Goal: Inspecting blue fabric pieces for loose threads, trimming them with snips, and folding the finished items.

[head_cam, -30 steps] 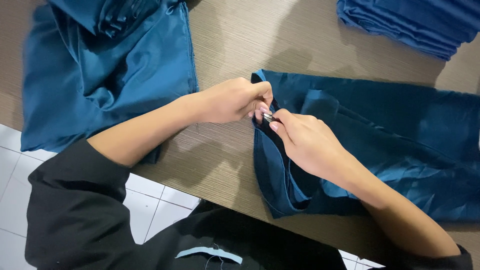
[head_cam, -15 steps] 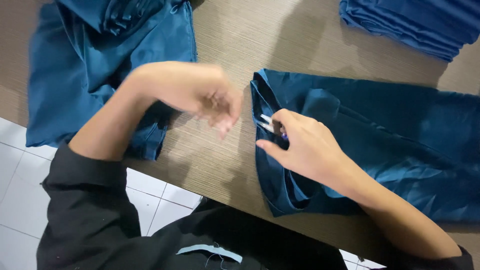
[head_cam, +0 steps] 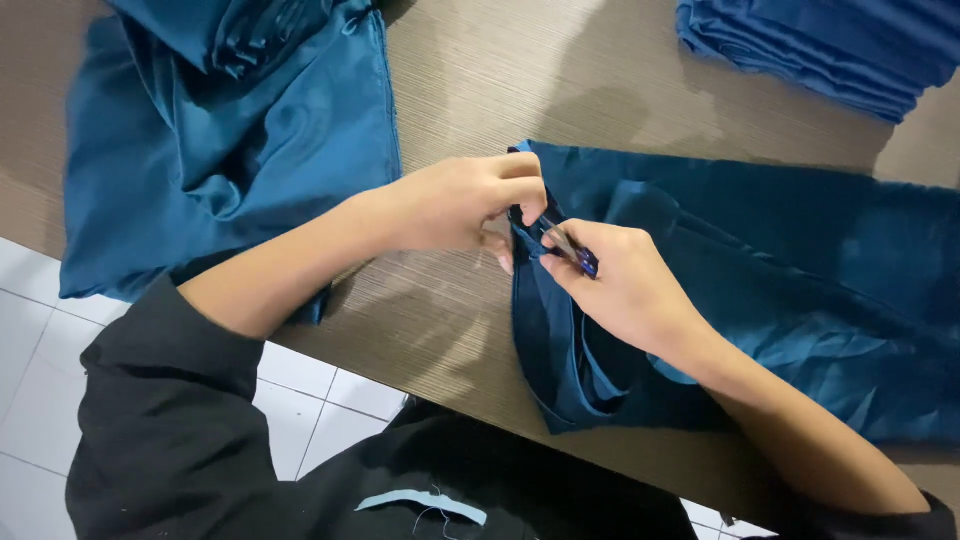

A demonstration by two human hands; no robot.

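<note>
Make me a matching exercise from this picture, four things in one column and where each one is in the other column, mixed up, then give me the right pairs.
Things:
1. left hand
2. right hand
3. crumpled blue garment
4. stack of folded blue cloth

Places or states:
A. at the top right corner of the wooden table
B. heaped at the top left, partly over the table edge
C. holding a small metal snipper with a dark blue handle
D. pinching the edge of the blue garment being worked on

Pairs: 1-D, 2-C, 3-B, 4-A
</note>
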